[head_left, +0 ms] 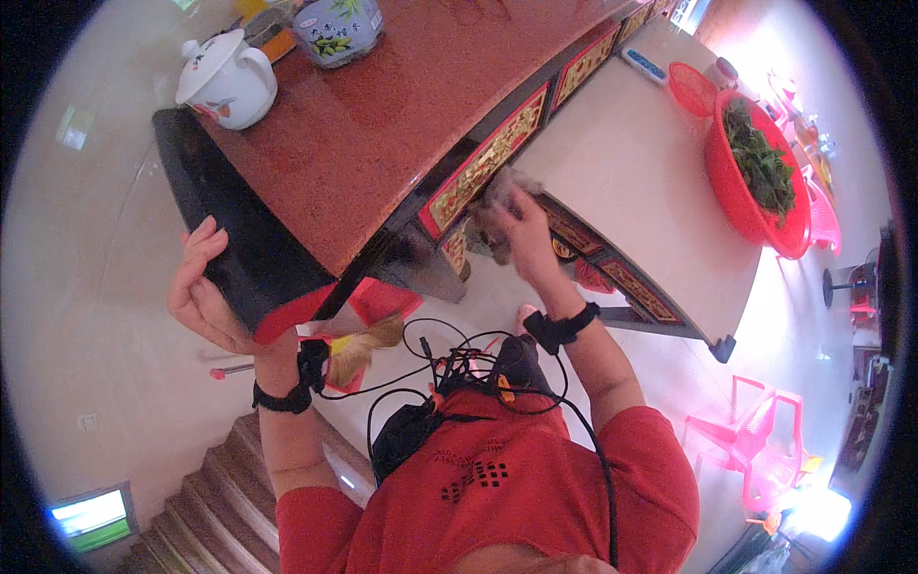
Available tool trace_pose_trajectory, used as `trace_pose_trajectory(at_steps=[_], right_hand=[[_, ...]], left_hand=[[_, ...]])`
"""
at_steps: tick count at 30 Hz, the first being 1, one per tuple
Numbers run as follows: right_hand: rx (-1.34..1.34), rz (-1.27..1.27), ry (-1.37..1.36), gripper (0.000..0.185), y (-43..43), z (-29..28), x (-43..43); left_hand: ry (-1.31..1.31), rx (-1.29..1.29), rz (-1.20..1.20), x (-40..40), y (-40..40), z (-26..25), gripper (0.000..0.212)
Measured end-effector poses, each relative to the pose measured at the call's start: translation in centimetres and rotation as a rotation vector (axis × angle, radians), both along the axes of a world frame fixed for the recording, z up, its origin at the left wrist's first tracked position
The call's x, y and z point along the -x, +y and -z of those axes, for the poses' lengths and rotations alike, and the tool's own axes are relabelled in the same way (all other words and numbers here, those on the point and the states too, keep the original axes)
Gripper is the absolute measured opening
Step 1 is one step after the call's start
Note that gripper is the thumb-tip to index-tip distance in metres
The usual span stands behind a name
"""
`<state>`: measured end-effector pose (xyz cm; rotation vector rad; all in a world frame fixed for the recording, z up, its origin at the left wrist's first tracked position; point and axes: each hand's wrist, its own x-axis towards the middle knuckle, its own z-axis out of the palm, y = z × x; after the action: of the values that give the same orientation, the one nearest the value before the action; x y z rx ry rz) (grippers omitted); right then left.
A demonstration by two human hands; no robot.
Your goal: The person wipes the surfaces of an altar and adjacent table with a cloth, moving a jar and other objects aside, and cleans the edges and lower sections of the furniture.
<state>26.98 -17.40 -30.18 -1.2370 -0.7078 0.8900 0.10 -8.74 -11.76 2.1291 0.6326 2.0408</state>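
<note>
A crumpled grey cloth (502,208) is bunched in my right hand (527,233). It lies against the lower edge of the tall table's carved panel (491,161), gilt on red, by the near corner of the lower table (631,143). My left hand (204,294) is at the outer side of the black upturned end piece (244,222) of the tall table, its fingertips curled over the edge. The left thumb is hidden. Reddish-brown and speckled, the tall table's top (373,136) stretches away from me.
A lidded white teapot (233,82) and a labelled plastic jar (337,32) stand on the tall table. The lower table bears a red basin (724,194) of green leaves (760,158) and a small red basket (692,87). Looped black cables (466,351) hang before me. Stairs (215,488) descend at lower left; a pink plastic chair (760,438) stands right.
</note>
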Motion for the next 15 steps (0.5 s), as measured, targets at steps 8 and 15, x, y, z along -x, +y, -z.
trace_pose_trajectory(at_steps=[8, 15], right_hand=[[-0.080, -0.156, -0.571, 0.042, -3.8, 2.0, 7.9], [0.137, -0.057, 0.460, 0.030, -3.1, 1.7, 2.7]], left_hand=[[0.005, 0.009, 0.001, -0.6, -0.2, -0.4, 0.025], [0.112, -0.010, -0.055, 0.1, -0.2, -0.4, 0.026]])
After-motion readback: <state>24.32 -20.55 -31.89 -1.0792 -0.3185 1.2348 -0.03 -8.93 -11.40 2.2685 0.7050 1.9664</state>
